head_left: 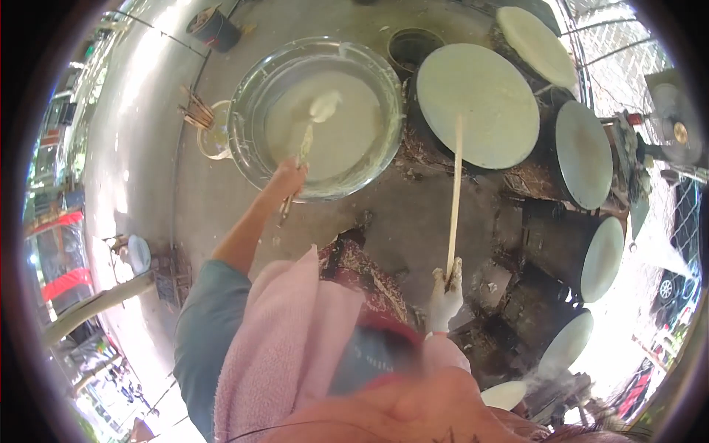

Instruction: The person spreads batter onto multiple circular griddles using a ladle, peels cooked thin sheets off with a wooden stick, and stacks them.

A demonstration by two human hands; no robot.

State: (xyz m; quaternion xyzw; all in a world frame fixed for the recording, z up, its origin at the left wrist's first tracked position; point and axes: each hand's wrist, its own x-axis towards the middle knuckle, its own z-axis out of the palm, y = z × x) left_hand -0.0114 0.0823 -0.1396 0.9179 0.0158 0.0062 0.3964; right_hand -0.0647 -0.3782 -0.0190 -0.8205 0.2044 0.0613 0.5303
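My left hand is closed around the handle of a ladle, whose batter-coated end is over the wide metal basin. Pale, runny batter fills the basin's lower part. In a whitish glove, my right hand grips the near end of a long, flat wooden stick. The stick's far end overlaps a large round cooking top with a smooth pale surface; whether it touches that surface I cannot tell.
More round pale tops curve down the right side, among them a tilted one at the back and another nearer. Beside the basin stands a small bucket with sticks. A dark bin is at the back left. Steam rises at the lower right.
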